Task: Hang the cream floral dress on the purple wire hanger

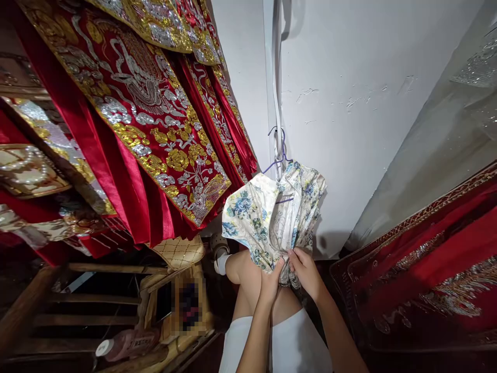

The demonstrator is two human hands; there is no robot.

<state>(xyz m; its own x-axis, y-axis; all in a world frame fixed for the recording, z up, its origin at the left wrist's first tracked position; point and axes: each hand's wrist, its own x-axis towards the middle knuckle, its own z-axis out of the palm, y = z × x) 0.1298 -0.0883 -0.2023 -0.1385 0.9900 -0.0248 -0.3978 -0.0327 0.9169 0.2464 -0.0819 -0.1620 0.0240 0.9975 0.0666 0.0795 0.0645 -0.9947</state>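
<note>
A short-sleeved top (244, 212) in pale cloth with blue and yellow flowers hangs in front of me on a thin purple hanger (267, 167). Its front gapes at the neck, and part of the hanger shows inside. My left hand (272, 280) grips the lower front edge, thumb on top of the cloth. Close beside it, my right hand (303, 267) pinches the other edge of the opening. The two hands almost meet at the bottom of the gap. Fingers under the cloth are hidden, and any fastener there is too small to make out.
Red robes (171, 134) with gold and silver embroidery hang at the left. A bamboo chair (104, 320) stands at lower left, with a pink bottle (132, 344) beside it. Red garments in clear covers (423, 274) are at the right. Behind the top is a white wall (334, 103).
</note>
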